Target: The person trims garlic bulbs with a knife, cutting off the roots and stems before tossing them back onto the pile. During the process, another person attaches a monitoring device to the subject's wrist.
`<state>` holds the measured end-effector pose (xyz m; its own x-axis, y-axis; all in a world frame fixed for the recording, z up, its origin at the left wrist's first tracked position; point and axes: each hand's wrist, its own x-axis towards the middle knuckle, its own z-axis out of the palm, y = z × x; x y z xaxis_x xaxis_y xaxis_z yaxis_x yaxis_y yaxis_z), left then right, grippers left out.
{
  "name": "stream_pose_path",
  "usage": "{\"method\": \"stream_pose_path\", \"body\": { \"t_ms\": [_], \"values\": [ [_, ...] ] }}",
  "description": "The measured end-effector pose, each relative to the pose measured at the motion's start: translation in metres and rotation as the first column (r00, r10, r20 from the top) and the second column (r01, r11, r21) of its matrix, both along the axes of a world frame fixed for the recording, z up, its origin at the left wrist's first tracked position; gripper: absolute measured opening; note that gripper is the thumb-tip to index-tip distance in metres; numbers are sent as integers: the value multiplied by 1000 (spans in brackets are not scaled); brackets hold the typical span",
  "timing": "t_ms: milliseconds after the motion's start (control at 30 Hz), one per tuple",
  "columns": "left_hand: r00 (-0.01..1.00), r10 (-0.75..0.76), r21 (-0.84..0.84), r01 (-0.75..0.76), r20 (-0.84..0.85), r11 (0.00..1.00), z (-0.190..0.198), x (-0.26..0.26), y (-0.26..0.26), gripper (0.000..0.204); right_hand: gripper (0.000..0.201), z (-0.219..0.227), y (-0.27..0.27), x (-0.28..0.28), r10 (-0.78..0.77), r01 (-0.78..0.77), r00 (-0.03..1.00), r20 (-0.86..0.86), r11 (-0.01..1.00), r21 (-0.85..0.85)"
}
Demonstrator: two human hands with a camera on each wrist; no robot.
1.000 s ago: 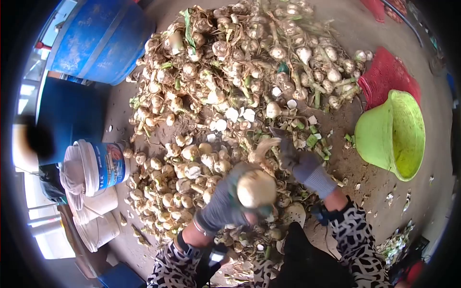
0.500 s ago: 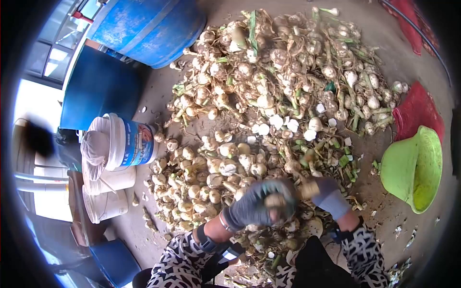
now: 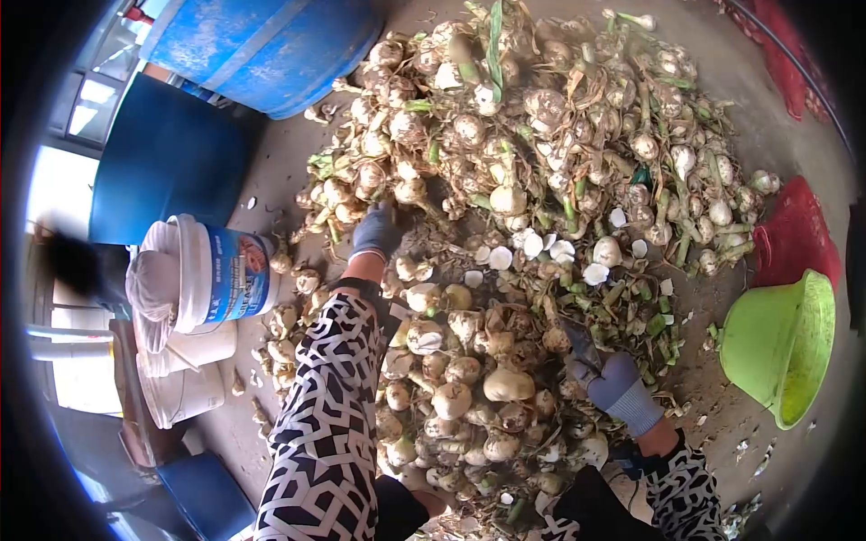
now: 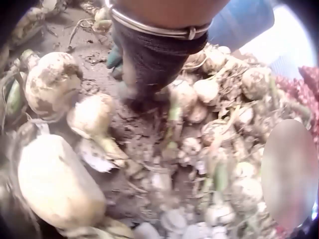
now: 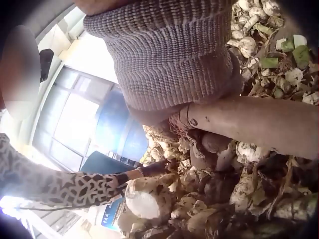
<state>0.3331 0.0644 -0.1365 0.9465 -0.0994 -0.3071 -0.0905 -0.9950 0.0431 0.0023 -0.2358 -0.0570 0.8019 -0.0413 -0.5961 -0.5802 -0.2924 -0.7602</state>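
In the head view my gloved left hand reaches forward to the near-left edge of a heap of soil-stained, garlic-like bulbs with stalks. Its fingers point down beside a bulb in the left wrist view, their tips hidden, so I cannot tell if they grip it. My gloved right hand grips a knife over the right side of the nearer bulbs. The knife's dark blade points forward; its wooden handle passes through curled fingers in the right wrist view. Trimmed bulbs lie between my arms.
White cut pieces and green stalk scraps lie between the heaps. A lime-green tub lies tipped at the right by a red mesh sack. Stacked buckets, a dark blue container and a blue barrel stand left.
My left hand has left the nearer bulbs, where it held a large pale bulb, and stretched forward and left to the far heap. The right hand keeps its knife on the right side.
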Motion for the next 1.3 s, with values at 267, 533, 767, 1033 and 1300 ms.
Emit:
{"method": "stream_pose_path", "body": {
  "t_ms": [267,533,767,1033,1300],
  "values": [
    [823,-367,-886,-464,-434,7,62,-104,-12,60,15,17,16,13,113,2,898,426,966,-260],
    [898,-367,-936,-118,-242,331,143,-223,-77,82,38,70,21,21,477,-44,788,390,675,-736],
    [734,-390,-830,-517,-556,209,168,-249,-113,70,18,67,-2,-4,502,88,682,532,666,-741],
    [684,-629,-911,-400,-369,99,155,-267,-133,75,13,-9,-38,-15,196,9,922,333,850,-527],
    [573,-813,-963,263,104,62,182,-249,-139,39,13,38,-37,-26,15,53,750,661,995,-83]
  ]
}}
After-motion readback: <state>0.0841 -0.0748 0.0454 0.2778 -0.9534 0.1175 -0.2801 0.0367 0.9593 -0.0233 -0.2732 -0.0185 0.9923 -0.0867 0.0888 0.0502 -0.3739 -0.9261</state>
